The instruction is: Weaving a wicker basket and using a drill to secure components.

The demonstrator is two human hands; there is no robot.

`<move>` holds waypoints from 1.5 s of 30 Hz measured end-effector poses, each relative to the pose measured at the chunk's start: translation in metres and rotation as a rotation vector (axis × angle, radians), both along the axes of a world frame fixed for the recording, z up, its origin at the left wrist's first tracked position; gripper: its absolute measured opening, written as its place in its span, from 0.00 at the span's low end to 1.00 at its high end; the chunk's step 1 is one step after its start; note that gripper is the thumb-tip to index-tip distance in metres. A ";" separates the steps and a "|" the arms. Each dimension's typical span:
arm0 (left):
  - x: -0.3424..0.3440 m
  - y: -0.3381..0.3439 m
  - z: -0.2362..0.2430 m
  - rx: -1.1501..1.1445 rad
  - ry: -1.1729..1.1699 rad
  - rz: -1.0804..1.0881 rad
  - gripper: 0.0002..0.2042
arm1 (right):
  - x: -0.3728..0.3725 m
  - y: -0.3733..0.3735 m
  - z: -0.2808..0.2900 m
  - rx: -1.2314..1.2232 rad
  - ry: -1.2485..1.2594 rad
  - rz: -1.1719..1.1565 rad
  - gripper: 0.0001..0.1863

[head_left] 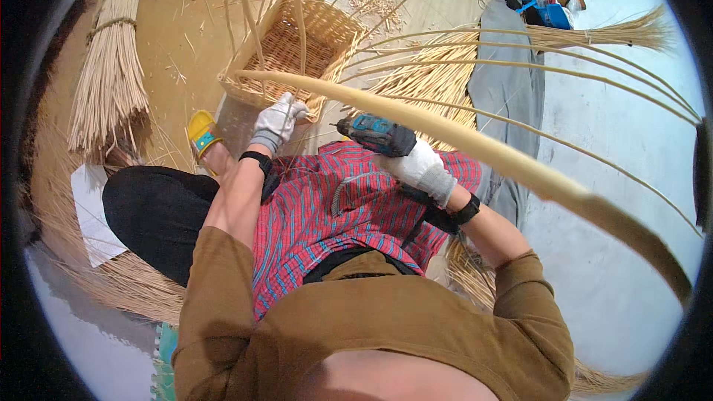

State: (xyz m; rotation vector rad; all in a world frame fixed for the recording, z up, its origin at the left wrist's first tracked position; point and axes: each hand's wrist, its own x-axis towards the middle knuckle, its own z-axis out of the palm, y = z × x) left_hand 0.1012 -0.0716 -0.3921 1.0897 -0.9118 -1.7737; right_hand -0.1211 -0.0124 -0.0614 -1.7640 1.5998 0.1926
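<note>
A rectangular wicker basket [293,52] with long upright stakes stands before me, its woven inside facing up. My left hand [276,120], in a white glove, is closed at the basket's near rim; the fingertips are partly hidden. My right hand [420,167], gloved too, grips a blue and black cordless drill [376,134]. The drill's tip points left, toward the basket's near right corner, a short way apart from it. A thick pale stake [416,120] sweeps close across the view from the basket to the lower right.
Thin stakes [579,141] arch out to the right. Bundled willow rods [111,59] stand at the left, and more rods [431,74] lie beyond the drill. A grey cloth [509,93] and a blue item [548,13] are at the right. Checked red cloth [349,208] covers my lap.
</note>
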 end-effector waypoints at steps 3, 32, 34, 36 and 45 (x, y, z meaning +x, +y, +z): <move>0.001 0.004 -0.014 -0.414 -0.436 0.004 0.13 | 0.003 -0.007 -0.014 -0.099 -0.083 0.100 0.28; -0.022 0.009 0.007 0.064 0.171 0.216 0.19 | 0.020 -0.026 -0.028 -0.262 -0.178 0.143 0.18; -0.025 0.007 0.001 0.160 0.217 0.215 0.19 | 0.019 -0.026 -0.030 -0.234 -0.082 0.151 0.16; -0.027 0.004 0.004 0.114 0.163 0.191 0.20 | 0.018 -0.026 -0.032 -0.235 -0.061 0.169 0.16; -0.025 0.000 0.032 0.446 0.297 0.272 0.16 | 0.018 -0.028 -0.031 -0.219 -0.055 0.182 0.14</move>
